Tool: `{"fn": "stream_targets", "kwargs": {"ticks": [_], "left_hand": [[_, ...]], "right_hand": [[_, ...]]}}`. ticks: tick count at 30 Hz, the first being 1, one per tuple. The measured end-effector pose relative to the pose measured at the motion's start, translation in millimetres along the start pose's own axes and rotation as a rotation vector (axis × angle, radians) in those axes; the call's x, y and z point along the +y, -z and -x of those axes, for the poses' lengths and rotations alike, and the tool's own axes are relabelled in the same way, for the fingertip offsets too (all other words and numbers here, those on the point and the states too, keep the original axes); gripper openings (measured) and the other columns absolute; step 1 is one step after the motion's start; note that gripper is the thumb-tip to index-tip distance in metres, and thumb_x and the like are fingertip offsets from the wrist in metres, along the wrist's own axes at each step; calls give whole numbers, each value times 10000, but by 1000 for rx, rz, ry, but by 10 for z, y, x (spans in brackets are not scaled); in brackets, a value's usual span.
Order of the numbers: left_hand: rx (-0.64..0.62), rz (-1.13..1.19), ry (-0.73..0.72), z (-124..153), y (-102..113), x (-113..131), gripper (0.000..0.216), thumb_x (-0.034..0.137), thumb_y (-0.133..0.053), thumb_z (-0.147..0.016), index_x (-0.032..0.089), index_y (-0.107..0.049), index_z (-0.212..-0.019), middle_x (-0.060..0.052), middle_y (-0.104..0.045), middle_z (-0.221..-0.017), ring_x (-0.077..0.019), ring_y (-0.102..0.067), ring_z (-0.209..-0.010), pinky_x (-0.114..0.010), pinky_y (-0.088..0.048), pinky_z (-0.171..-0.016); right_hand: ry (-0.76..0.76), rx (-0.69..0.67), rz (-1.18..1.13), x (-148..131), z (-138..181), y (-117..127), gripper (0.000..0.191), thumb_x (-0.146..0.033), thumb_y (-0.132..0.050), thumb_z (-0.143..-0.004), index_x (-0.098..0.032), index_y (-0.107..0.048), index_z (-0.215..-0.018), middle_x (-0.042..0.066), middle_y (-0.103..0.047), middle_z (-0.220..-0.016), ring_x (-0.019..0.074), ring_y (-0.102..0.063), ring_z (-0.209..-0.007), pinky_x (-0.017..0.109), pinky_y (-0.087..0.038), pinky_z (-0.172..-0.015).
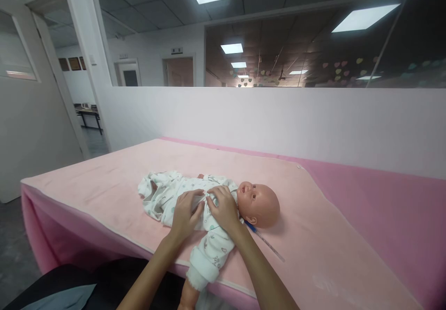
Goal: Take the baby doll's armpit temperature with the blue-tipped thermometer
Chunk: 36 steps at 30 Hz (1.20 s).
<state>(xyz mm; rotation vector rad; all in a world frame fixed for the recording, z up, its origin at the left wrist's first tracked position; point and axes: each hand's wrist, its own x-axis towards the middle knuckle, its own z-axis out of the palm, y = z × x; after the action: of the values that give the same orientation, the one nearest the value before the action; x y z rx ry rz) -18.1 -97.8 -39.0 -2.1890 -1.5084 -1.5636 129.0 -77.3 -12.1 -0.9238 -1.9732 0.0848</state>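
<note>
A baby doll (265, 204) lies on its back with its head to the right. It wears a white baby garment (212, 249) with small printed figures, loose and bunched at the left end. My left hand (187, 212) rests on the doll's front, its fingertips pinching the cloth at the chest. Close beside it, my right hand (223, 207) also has its fingers closed on the cloth there, nearer the neck. The fingertips of both hands almost meet; exactly what they pinch is too small to make out. One sleeved arm of the doll points toward me over the table edge.
A thin clear stick with a blue end, like a thermometer (266, 241), lies beside the doll's head. The table has a peach cover (331, 254) over a pink cloth (379, 198). Behind stands a white wall (278, 119) with windows; a door (35, 115) is at left.
</note>
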Motion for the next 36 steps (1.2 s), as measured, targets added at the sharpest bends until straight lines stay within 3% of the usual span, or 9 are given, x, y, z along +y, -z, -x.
{"fn": "stream_targets", "kwargs": {"ticks": [17, 22, 26, 36], "left_hand": [[131, 77, 6, 7, 16, -7, 208, 197, -426, -825, 215, -533, -1002, -57, -590, -986, -213, -536, -951, -376, -447, -824], [156, 38, 15, -2, 25, -13, 220, 169, -422, -810, 222, -548, -983, -55, -589, -980, -220, -533, -957, -367, -459, -799], [183, 14, 20, 4, 33, -17, 227, 162, -430, -798, 220, -557, -977, -50, -592, -967, -217, -532, -960, -350, -462, -792], [187, 42, 44, 0, 40, -11, 219, 159, -419, -803, 216, -554, -967, -52, -588, -964, -216, -529, -954, -354, -460, -786]], "right_hand": [[4, -13, -20, 3, 18, -1, 172, -207, -489, -823, -231, -609, -944, 43, -610, -930, 201, -503, -928, 347, -406, -818], [-48, 130, -157, 18, -5, -4, 159, -161, -540, -759, -223, -626, -877, 43, -611, -916, 196, -520, -926, 344, -421, -825], [-122, 271, -267, 38, -40, -9, 127, -188, -516, -785, -215, -641, -787, 43, -629, -844, 176, -555, -852, 313, -449, -765], [-165, 317, -258, 13, -26, -31, 96, -199, -574, -748, -217, -656, -700, 23, -641, -733, 168, -567, -762, 301, -448, -702]]}}
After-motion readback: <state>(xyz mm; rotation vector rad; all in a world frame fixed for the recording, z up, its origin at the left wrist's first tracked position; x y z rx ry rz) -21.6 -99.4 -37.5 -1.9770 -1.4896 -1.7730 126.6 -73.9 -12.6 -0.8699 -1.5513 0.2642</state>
